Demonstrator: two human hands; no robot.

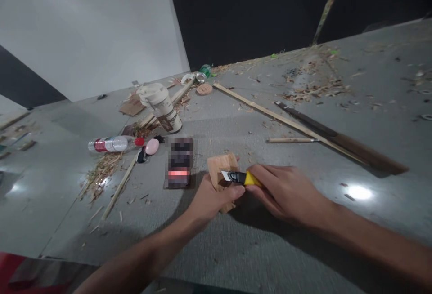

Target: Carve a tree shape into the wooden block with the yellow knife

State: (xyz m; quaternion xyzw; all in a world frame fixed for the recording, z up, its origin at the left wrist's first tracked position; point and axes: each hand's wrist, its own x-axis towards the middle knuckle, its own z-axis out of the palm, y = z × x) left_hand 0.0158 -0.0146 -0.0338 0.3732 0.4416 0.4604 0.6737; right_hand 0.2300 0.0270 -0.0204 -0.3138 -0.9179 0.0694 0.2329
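Observation:
A small block of light wood (219, 164) is gripped by my left hand (214, 195), with the thumb laid across its near side. My right hand (280, 190) is closed round the yellow handle of a utility knife (250, 179). The knife's blade points left and lies against or just over the face of the wood; I cannot tell whether it cuts in. My left thumb is close to the knife's black front part. Left of the block, a dark phone-like object (179, 162) with a blurred screen lies on the floor.
A paper cup (162, 107) stands beyond the phone-like object, with a plastic bottle (114, 144) lying left of it. A green can (204, 73) lies farther back. To the right are a long wooden strip (270, 113), a thin wooden-handled tool (292, 140) and a dark saw-like tool (340, 139). Shavings (313, 89) litter the floor.

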